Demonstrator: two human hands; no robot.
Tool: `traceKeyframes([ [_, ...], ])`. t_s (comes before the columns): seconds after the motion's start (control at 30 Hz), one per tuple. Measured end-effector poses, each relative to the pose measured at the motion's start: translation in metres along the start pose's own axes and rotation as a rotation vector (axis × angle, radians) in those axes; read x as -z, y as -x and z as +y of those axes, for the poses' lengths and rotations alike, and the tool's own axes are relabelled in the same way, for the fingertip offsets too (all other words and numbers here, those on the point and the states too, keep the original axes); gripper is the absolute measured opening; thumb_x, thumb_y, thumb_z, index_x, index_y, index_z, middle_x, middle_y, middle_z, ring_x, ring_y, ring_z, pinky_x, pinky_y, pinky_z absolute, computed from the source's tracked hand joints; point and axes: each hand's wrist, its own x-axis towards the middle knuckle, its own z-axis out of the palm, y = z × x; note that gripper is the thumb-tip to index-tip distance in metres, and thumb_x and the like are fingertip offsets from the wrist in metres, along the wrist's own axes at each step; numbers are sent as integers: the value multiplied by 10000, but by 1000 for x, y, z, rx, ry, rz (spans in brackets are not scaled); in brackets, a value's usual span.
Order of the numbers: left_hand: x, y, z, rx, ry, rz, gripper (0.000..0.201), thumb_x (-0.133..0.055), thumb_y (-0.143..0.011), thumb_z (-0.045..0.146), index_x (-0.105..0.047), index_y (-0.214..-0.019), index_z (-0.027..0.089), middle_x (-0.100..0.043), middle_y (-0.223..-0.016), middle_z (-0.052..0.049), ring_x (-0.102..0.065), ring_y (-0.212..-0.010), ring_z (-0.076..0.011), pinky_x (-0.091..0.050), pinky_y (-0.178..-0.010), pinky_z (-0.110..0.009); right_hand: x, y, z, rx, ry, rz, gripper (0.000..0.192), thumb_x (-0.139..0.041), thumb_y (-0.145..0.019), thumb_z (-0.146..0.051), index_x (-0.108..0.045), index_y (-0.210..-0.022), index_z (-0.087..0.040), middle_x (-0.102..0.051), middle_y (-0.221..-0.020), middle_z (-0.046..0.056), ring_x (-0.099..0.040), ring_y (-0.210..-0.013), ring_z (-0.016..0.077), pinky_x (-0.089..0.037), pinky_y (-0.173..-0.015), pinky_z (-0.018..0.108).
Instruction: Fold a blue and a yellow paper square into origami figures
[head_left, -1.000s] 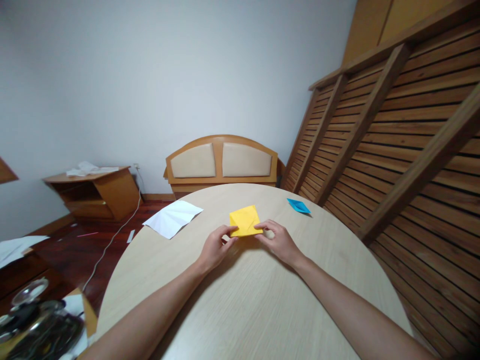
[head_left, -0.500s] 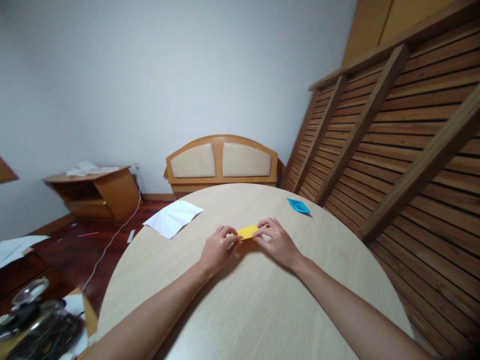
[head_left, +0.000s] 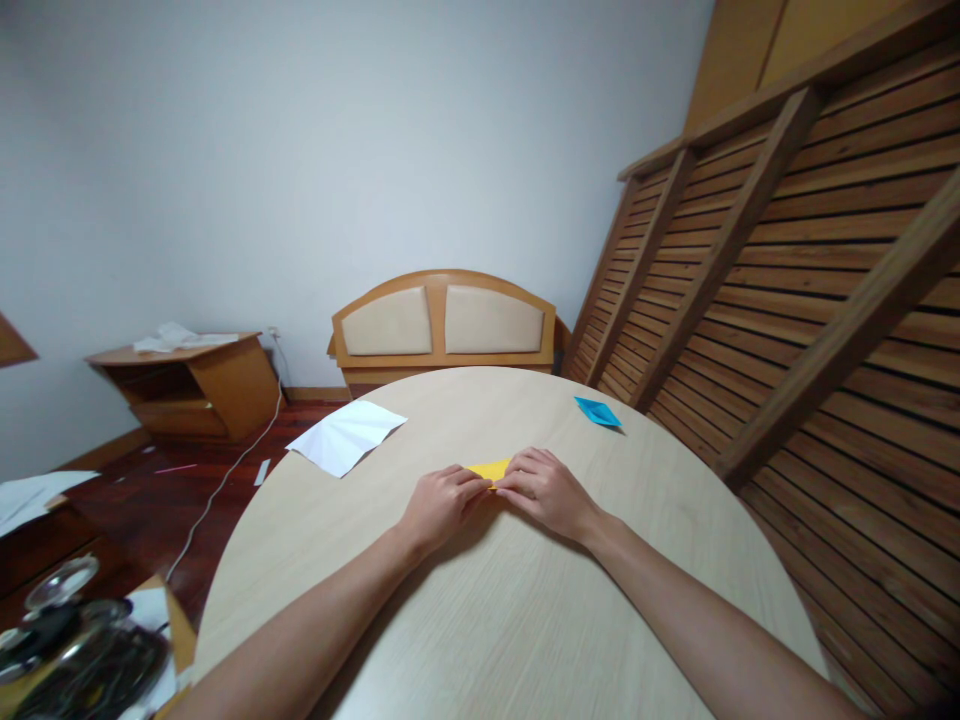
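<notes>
A piece of folded yellow paper (head_left: pixel 490 471) is held between my two hands near the middle of the round table (head_left: pixel 480 620). My left hand (head_left: pixel 447 503) has its fingers closed on the paper's near left part. From the right, my right hand (head_left: pixel 546 490) pinches the near right part, its fingertips almost meeting those of the left. Both hands cover much of the paper, so its full shape is hidden. Farther back on the right lies a folded blue paper boat (head_left: pixel 598 411), apart from the hands.
A creased white sheet (head_left: pixel 346 438) lies at the table's left edge. Beyond the far rim stands a padded headboard (head_left: pixel 442 320). A slatted wooden frame (head_left: pixel 750 280) leans along the right side. At lower left is a box of clutter (head_left: pixel 97 650).
My hands have come closer together along the near edge of the yellow paper, and the fingers have lowered over it. The blue and white papers have stayed put.
</notes>
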Motion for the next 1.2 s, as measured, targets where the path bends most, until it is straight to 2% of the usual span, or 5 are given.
traceKeyframes([
  [0.27, -5, 6, -10, 36, 51, 42, 292, -473, -973, 183, -720, -1118, 240, -762, -1050, -53, -732, -875, -199, -573, -766, -298, 7, 6, 15, -7, -17, 27, 150, -602, -953, -296, -744, -941, -251, -741, -909, 50, -616, -919, 228, -435, -840, 394],
  [0.57, -11, 8, -7, -40, 160, 270, 237, -487, -984, 198, -701, -1086, 210, -779, -908, -34, -740, -734, -154, -556, -645, -226, 8, 5, 15, 61, -49, 147, 110, -605, -915, -143, -688, -951, -206, -735, -923, 32, -633, -904, 195, -461, -834, 357],
  [0.9, -5, 5, 5, -83, 118, 259, 212, -508, -954, 180, -696, -1049, 199, -773, -845, -48, -728, -690, -170, -537, -626, -241, 8, -1, -4, 162, 83, 86, 105, -598, -947, -202, -700, -925, -213, -747, -877, 36, -647, -872, 197, -457, -826, 359],
  [1.07, -7, 6, 4, 5, 213, 305, 222, -472, -975, 191, -684, -1043, 198, -775, -879, -51, -724, -689, -157, -521, -617, -229, 6, 0, 2, 96, 46, 116, 115, -596, -957, -226, -703, -916, -214, -751, -864, 27, -650, -850, 193, -455, -809, 357],
  [1.2, -7, 4, 3, 185, 337, 374, 193, -498, -961, 243, -684, -981, 195, -758, -836, -48, -692, -656, -152, -505, -609, -230, 6, 2, 9, 36, 22, 160, 118, -594, -957, -233, -689, -892, -203, -742, -846, 36, -650, -827, 200, -457, -800, 369],
])
